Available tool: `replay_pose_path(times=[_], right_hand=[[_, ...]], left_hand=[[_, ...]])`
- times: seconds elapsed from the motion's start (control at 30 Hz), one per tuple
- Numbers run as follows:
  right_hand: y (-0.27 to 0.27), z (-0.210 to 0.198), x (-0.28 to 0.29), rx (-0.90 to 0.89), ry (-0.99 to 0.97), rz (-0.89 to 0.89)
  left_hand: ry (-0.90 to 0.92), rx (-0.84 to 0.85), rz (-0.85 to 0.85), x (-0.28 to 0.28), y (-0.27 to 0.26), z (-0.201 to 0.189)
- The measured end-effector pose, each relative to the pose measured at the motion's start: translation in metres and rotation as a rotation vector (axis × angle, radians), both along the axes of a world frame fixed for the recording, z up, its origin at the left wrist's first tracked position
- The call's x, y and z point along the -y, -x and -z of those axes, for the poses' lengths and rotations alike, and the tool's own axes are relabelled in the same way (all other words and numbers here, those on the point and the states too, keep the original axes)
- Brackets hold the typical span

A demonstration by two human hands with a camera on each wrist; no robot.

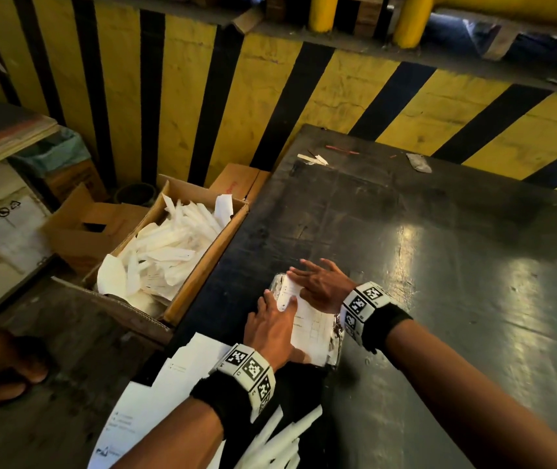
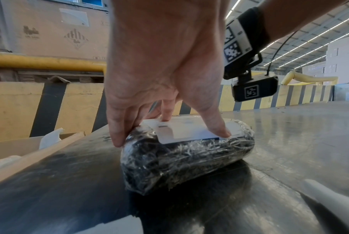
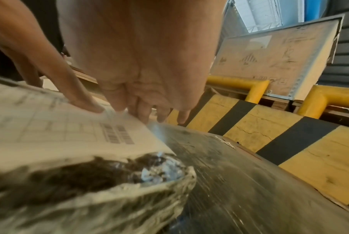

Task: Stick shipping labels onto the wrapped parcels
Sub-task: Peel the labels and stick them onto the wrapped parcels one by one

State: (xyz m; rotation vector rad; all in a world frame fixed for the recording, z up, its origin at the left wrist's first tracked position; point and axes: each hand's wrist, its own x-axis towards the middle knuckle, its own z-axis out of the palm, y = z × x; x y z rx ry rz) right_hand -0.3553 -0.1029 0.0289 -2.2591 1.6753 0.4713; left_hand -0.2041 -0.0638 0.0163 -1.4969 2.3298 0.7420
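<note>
A dark parcel [image 2: 187,159] wrapped in crinkled clear film lies on the black table [image 1: 422,265] near its front left edge. A white printed shipping label [image 1: 311,328] lies across the parcel's top. My left hand [image 1: 272,324] lies flat on the label's near left part, thumb pressing the paper and fingers reaching down the parcel's left end [image 2: 117,139]. My right hand [image 1: 321,282] rests flat on the label's far end with straight, spread fingers [image 3: 117,107]. In the right wrist view the label [image 3: 59,129] shows its barcodes and the parcel's film end [image 3: 109,182] fills the foreground.
An open cardboard box [image 1: 202,265] full of white backing strips stands left of the table. Loose white sheets [image 1: 168,384] and strips [image 1: 280,438] lie at the near edge. Small scraps [image 1: 314,159] lie at the table's far side, below a yellow and black striped wall [image 1: 270,106].
</note>
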Motion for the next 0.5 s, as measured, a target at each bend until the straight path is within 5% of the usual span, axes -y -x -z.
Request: replay_pose_path(times=[0.5], right_hand=[[0.041, 0.01, -0.087, 0.025, 0.089, 0.195]], left_hand=[[-0.004, 0.0, -0.004, 0.0, -0.002, -0.002]])
